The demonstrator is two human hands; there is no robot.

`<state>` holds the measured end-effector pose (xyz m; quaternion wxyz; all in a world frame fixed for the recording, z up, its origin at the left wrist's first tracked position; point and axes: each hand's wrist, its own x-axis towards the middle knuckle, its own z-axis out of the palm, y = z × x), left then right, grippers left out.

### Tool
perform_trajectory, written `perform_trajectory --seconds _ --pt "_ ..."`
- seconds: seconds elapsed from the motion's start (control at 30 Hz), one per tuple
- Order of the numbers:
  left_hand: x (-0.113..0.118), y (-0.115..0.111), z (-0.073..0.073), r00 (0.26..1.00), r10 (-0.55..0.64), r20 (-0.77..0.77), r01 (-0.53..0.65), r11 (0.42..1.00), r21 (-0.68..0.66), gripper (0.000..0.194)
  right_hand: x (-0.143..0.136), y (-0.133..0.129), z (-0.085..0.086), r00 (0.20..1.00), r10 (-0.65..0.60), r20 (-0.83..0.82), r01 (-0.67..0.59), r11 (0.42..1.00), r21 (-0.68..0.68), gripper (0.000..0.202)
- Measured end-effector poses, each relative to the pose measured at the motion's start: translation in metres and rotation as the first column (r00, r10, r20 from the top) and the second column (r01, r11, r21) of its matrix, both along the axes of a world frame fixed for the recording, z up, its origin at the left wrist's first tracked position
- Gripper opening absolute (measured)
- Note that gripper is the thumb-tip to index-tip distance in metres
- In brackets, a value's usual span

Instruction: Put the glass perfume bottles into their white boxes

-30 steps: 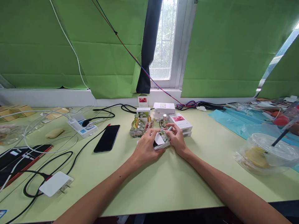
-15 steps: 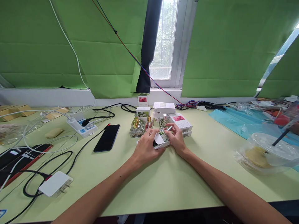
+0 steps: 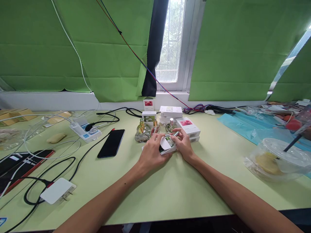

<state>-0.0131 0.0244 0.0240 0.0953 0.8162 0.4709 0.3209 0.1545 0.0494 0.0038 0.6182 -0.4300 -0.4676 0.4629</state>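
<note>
Nearest is a bare stretch of tabletop point(image 3: 179, 194), white charger point(image 3: 58, 191) off to the left, lidded plastic cup point(image 3: 272, 158) off to the right. Past that, left hand point(image 3: 151, 152) grips an open white box point(image 3: 169, 150) low over the tabletop: fingers curled over its left part, thumb along the near side, so closed to about the box's width. White flap point(image 3: 165, 144) sticks up by those fingers. Right hand point(image 3: 184, 145) is at the box's right end, fingers bent in around a silver-capped bottle point(image 3: 176, 133); thumb and fingertips look closed on it, contact partly hidden. Bottle body is at the box opening; can't tell how far inside. To do this well, I'd say: left hand steady, light squeeze so the thin card doesn't buckle; flap held out of the bottle's path; bottle lined up with the opening, guided by the body rather than the cap alone, no forcing if an edge catches. Clearance matters, since gold-capped bottles point(image 3: 142, 133) and another silver-capped one stand just beyond, with stacked boxes point(image 3: 188, 127) to the right. Farthest: window point(image 3: 167, 48).
</note>
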Motion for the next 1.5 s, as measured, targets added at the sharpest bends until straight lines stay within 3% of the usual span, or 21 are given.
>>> perform_trajectory --seconds 0.27,1.5 --pt "0.0025 -0.0028 0.0056 1.0 0.017 -0.009 -0.017 0.999 -0.041 0.062 -0.0007 -0.0012 0.0016 1.0 -0.009 0.002 0.009 1.0 -0.01 0.038" --pt "0.0052 -0.0051 0.0037 0.997 0.025 0.08 -0.022 0.999 -0.039 0.063 -0.0034 0.0001 -0.003 0.986 -0.158 0.054 0.161 0.986 -0.051 0.038"
